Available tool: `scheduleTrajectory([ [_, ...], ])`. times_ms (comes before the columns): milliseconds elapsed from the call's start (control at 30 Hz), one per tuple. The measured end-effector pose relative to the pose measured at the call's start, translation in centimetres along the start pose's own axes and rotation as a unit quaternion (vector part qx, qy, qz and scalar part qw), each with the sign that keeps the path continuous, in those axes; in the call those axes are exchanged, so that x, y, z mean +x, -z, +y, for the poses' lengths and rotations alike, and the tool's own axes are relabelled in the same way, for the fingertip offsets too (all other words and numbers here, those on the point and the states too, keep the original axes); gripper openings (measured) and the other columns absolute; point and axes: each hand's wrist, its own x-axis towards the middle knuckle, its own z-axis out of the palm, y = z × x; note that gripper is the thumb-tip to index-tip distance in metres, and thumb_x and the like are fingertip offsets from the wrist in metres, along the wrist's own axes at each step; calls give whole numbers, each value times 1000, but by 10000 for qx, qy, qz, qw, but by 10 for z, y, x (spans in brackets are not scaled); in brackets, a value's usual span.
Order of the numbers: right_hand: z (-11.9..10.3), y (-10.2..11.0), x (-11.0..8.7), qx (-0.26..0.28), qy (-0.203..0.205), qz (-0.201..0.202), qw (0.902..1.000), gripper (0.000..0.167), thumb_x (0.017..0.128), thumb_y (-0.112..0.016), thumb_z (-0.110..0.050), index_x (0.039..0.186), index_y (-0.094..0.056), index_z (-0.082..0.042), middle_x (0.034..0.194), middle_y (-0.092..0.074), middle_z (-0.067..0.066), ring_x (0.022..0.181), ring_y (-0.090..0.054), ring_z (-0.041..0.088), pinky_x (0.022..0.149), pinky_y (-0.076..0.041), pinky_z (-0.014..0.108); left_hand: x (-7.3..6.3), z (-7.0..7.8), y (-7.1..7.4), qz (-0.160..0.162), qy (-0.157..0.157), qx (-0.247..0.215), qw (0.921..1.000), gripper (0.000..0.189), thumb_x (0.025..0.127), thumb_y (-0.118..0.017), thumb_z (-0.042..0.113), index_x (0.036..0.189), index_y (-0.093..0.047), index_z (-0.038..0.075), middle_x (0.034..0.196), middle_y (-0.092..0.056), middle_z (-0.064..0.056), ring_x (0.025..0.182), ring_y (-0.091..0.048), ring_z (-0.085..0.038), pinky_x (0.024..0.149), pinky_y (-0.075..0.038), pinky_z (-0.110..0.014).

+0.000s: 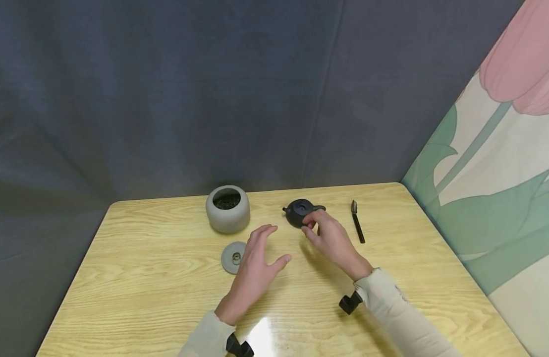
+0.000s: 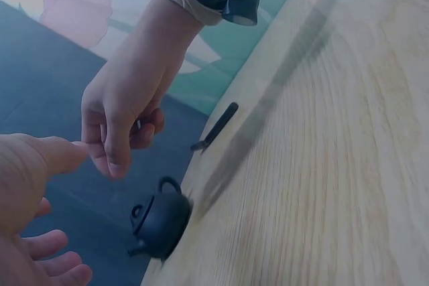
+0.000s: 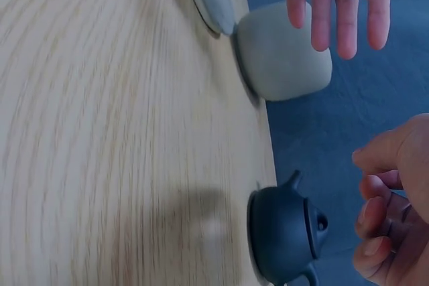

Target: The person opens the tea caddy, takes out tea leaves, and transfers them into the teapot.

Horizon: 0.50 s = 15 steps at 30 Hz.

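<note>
My left hand (image 1: 255, 270) hovers over the table with fingers extended and thumb spread apart, holding nothing. In the head view it overlaps the edge of a round grey lid (image 1: 230, 259) with a small knob. Beyond it stands a grey tea jar (image 1: 228, 213), uncovered, with dark leaves inside. My right hand (image 1: 331, 237) is raised in front of a small dark teapot (image 1: 297, 210), its fingers loosely bent and nothing visible in them. In the right wrist view, a gap shows between this hand's fingers (image 3: 372, 216) and the lidded teapot (image 3: 278, 232).
To the right of the teapot lies a small dark-handled scoop (image 1: 356, 222). The pale wooden table (image 1: 145, 287) ends at a dark blue curtain (image 1: 212, 99) behind and a flower-patterned cloth (image 1: 502, 208) on the right.
</note>
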Motion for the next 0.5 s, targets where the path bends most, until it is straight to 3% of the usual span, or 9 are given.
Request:
scheduleTrajectory([
  [500, -29, -30, 7, 136, 373, -300, 9988, 13, 97, -78, -12, 108, -73, -8, 97, -67, 1, 70, -53, 6, 64, -47, 21, -12, -31, 43, 411, 575, -118, 9974, 73, 95, -83, 28, 158, -48, 15, 165, -43, -8, 154, -43, -35, 120, -42, -62],
])
